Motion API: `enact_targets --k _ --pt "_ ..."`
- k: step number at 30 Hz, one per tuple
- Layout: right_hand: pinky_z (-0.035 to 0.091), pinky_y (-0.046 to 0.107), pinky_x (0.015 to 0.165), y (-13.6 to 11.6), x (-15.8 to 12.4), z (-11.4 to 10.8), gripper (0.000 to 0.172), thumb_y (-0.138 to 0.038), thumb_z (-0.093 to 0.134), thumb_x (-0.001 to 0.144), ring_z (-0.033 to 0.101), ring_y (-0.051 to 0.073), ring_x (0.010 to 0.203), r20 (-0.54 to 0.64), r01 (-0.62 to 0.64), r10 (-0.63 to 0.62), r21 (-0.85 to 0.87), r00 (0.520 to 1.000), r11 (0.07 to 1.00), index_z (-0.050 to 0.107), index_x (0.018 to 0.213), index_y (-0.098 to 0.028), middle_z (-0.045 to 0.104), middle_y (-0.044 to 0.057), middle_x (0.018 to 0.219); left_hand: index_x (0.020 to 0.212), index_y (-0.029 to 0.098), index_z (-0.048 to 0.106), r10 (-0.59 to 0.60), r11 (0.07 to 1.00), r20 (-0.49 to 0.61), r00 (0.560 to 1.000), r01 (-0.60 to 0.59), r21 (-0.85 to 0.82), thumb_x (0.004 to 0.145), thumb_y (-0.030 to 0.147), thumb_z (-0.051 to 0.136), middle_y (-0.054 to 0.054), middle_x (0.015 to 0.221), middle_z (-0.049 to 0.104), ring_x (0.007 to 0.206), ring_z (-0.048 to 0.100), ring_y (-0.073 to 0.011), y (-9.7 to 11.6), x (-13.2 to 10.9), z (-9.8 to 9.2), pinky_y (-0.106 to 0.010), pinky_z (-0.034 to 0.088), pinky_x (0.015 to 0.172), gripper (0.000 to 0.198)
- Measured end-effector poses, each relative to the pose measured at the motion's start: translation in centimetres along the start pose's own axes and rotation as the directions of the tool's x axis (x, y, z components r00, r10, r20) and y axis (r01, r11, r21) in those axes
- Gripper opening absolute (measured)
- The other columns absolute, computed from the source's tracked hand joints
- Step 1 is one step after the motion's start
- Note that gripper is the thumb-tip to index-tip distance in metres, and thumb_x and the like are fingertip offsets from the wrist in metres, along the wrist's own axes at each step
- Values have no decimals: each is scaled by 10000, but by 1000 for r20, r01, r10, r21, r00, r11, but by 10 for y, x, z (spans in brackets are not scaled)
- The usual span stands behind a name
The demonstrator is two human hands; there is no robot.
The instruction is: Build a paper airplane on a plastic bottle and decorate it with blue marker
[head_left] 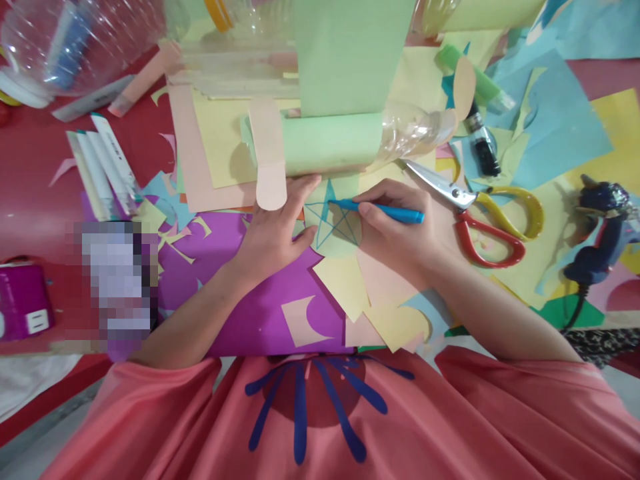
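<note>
My right hand (400,230) is closed around a blue pen (383,211), its tip touching a pale green sheet (334,227) that bears a blue star outline. My left hand (277,227) lies flat on the paper just left of the star, fingers stretched out and pressing the sheet down. Both hands rest over a purple sheet (240,293) and loose yellow and pink paper scraps.
Red and yellow scissors (480,217) lie right of my right hand. A blue glue gun (603,230) sits far right. A clear plastic bottle wrapped in green paper (345,137) lies behind the hands. White markers (103,167) lie at left, a purple container (23,300) at the left edge.
</note>
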State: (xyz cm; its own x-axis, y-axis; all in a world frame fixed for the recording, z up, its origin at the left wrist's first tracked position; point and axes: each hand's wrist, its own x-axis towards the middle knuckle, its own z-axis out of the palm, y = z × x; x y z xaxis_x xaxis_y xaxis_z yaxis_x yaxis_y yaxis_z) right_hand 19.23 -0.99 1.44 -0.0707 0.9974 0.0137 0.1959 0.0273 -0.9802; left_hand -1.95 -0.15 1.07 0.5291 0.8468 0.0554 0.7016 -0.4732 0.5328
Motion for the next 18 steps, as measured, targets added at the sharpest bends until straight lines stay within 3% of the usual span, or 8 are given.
enact_targets --k 9,18 --pt "436 227 495 2 1 0 149 -313 689 773 548 90 549 -5 9 -9 -10 1000 1000 636 691 -202 617 -22 606 1401 205 328 11 1000 -2 1000 -11 -1 863 207 498 -95 1441 468 1359 414 -243 0 0 0 -426 370 1114 564" --pt "423 240 522 4 -2 -3 194 -333 664 791 543 99 580 113 -41 42 -11 993 999 634 678 -178 634 -3 630 1398 223 336 -1 1000 1 1000 1 -7 857 219 503 -84 1435 473 1365 405 -249 0 1 0 -437 361 1124 566"
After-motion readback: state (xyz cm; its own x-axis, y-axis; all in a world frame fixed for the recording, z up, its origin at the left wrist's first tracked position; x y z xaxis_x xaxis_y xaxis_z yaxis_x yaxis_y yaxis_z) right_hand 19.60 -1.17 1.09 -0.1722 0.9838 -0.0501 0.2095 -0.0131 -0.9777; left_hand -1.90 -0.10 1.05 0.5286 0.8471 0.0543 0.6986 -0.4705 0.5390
